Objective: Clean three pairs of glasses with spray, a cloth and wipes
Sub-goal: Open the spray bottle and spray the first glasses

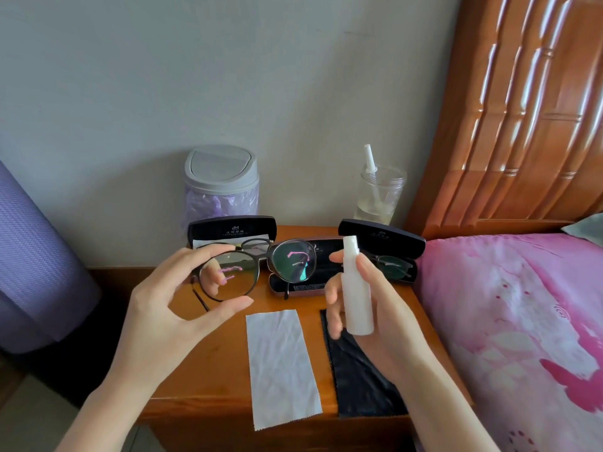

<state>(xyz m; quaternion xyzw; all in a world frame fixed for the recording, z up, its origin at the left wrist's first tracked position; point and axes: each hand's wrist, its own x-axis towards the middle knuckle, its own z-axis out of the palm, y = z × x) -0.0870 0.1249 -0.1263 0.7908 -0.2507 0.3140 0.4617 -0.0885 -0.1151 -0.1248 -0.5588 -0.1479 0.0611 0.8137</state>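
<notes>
Head view: above and behind the white cloth (280,363), the left hand (163,308) pinches the round glasses (293,261) by one lens rim; the right hand (375,308), up right of the cloth, wraps the spray bottle (355,288); a misaimed nozzle would likely wet fingers, not lens.

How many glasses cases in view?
3. Left black case, open, at the back in front of the bin; brown case in the middle, partly behind the held glasses; right black case, open, behind the spray bottle, a second pair inside. None looks hidden.
</notes>
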